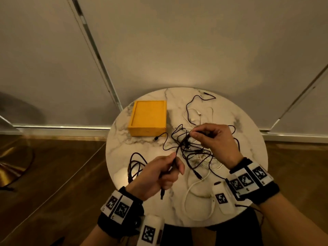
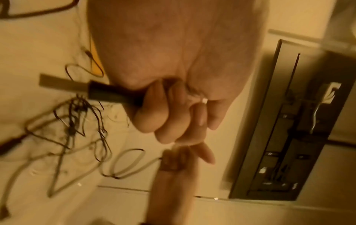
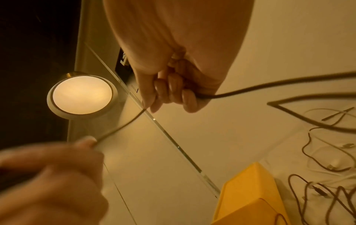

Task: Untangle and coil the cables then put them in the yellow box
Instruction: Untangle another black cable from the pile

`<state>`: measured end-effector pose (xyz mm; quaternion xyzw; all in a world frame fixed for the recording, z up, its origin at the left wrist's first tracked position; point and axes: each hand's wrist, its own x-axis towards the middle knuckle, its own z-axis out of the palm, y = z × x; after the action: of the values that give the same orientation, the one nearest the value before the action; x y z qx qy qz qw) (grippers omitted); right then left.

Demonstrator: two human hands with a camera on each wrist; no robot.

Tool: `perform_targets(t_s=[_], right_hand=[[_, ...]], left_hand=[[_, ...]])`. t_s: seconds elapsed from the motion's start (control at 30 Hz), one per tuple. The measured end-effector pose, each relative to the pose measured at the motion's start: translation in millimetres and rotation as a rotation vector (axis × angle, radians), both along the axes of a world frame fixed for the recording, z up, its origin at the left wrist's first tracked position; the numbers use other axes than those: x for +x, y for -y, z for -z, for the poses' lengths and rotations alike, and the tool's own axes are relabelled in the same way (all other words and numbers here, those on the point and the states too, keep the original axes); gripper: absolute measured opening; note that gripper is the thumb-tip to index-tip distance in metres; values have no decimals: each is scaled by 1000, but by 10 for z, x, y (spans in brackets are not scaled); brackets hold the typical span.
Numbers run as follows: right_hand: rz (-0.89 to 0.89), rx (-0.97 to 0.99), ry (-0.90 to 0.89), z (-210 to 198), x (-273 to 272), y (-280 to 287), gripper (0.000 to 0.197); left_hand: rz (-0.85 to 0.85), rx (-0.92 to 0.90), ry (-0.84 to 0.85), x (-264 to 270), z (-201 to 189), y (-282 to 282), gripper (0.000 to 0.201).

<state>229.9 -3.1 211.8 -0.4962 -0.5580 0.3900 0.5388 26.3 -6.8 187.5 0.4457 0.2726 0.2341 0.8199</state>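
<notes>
A tangle of black cables (image 1: pixel 188 148) and white cables (image 1: pixel 197 190) lies on the round marble table (image 1: pixel 248 139). My left hand (image 1: pixel 165 173) grips one black cable near its USB plug (image 2: pixel 80 88), which sticks out below the fist. My right hand (image 1: pixel 209 135) pinches the same black cable (image 3: pixel 269 85) higher up, above the tangle. The stretch of cable between both hands is taut. The yellow box (image 1: pixel 148 118) stands open at the table's back left, with nothing visible inside.
A coiled black cable (image 1: pixel 135 167) lies at the table's left front edge. More black and white cable ends (image 1: pixel 198 110) trail toward the back right. A round lamp (image 3: pixel 81 95) glows at the left in the right wrist view. Wooden floor surrounds the table.
</notes>
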Motion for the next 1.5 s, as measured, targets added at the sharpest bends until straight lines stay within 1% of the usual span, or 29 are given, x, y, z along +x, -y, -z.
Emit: perform_targets(t_s=[0.07,0.13,0.17,0.2,0.27,0.3,0.37,0.43,0.5,0.57,0.63,0.7,0.77,0.8,0.83,0.9,0.97,1.0,1.1,1.13,1.2,1.27,1.33,1.43,1.5], right_hand=[[-59,-48,61,116,-49,28,11],[-195,-138,144,307,-182,137,24],[-271,-172,199,418,-276,221,29],[-331,-192,266,547,-371,319,29],[-423,-188,433,750,-525,499,21],[-453,-169,533,812,-566,568,20],[-504,-134,687,814,-606,635,18],[-531,-126,776,729,-612,651,12],[-523,-82,871,660,-581,653,16],[-487,-26,921,645,-508,643,21],[-483,-10,929,656,-441,654,28],[-506,7,921,649,-435,679,30],[-527,30,858,610,-434,675,28],[-523,43,818,571,-406,653,28],[-499,57,780,530,-357,621,27],[-400,67,697,456,-210,538,26],[-318,43,614,390,-86,473,22],[-306,31,582,370,-56,463,22],[-301,-3,486,386,-80,443,22],[-287,-24,435,418,-103,446,21],[-257,-58,343,464,-124,387,17],[-176,-100,236,529,-134,320,7],[-113,-121,166,618,-167,261,14],[-128,-146,155,712,-281,194,23],[-177,-126,247,769,-363,168,33]], left_hand=[[-56,-20,170,11,-105,5,38],[-163,-24,312,30,-218,-18,38],[-216,-10,350,40,-255,-42,38],[-258,11,366,57,-285,-67,39],[-321,69,376,48,-279,-130,39],[-346,94,373,22,-256,-154,38],[-384,153,311,-65,-171,-183,39],[-381,275,134,-139,-74,-167,41],[-366,399,-73,-170,36,-135,41],[-394,454,-190,-185,124,-94,45],[-448,430,-209,-209,175,-47,47],[-448,430,-237,-211,194,-10,47],[-348,524,-371,-204,232,18,44],[-263,574,-450,-201,242,31,40],[-178,585,-500,-203,247,54,35],[-56,502,-491,-200,231,103,27],[30,411,-451,-179,189,163,31],[82,391,-434,-153,186,196,34],[244,425,-409,-87,236,243,36],[257,413,-395,-90,260,234,36],[202,372,-343,-114,234,152,38],[133,287,-242,-190,158,39,43],[87,148,-61,-247,81,-68,50],[94,2,210,-186,-39,-116,54],[83,-19,326,-80,-132,-130,51]])
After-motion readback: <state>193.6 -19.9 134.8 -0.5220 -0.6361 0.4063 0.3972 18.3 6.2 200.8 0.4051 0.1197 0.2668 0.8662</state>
